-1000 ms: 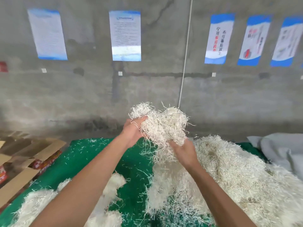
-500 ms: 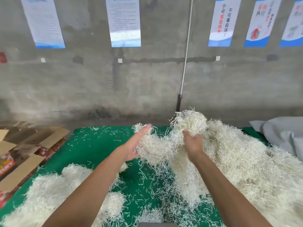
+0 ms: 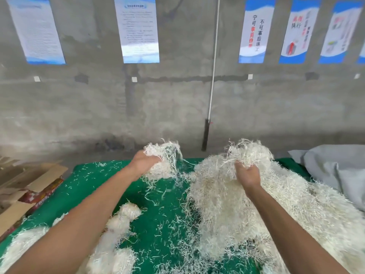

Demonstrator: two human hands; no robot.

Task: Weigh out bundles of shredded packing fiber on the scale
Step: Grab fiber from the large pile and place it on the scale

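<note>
While each hand, left (image 3: 145, 162) and right (image 3: 246, 175), grips a tuft pulled from the heap (image 3: 256, 204) at 3 o'clock, no scale shows, so weighing seems undone.

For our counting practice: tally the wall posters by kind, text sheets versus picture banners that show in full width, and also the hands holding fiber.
Text sheets: 2, left and middle.
Picture banners: 3, at and.
Hands holding fiber: 2, left hand and right hand.
Total: 7
</note>
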